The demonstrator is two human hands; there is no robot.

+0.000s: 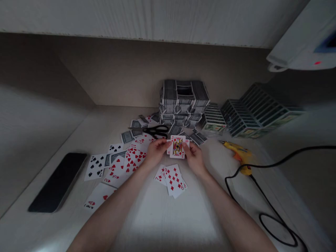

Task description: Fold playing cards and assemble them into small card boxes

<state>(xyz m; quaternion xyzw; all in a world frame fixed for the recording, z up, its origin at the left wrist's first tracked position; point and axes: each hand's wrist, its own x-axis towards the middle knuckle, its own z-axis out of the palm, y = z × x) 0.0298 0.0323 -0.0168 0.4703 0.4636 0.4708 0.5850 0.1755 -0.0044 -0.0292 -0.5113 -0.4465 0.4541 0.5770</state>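
Note:
Between my two hands, playing cards (177, 147) are held up face toward me, a jack of diamonds in front and the edges of another card showing crosswise behind it. My left hand (156, 151) pinches the left side, thumb on the face. On the right side my right hand (194, 156) grips them the same way. Below the hands, a small overlapping pile of diamond cards (173, 179) lies face up, a nine on top. Heart cards (134, 158) spread out left of my left hand, partly covered by my forearm. Black-handled scissors (157, 131) rest just beyond it.
A block built of folded cards (183, 99) stands at the back. Racks of stacked boxes or cards (241, 120) are right of it. A yellow glue gun (240, 154) with a black cord (273, 213) lies right. A phone (59, 182) and spade cards (95, 166) lie left.

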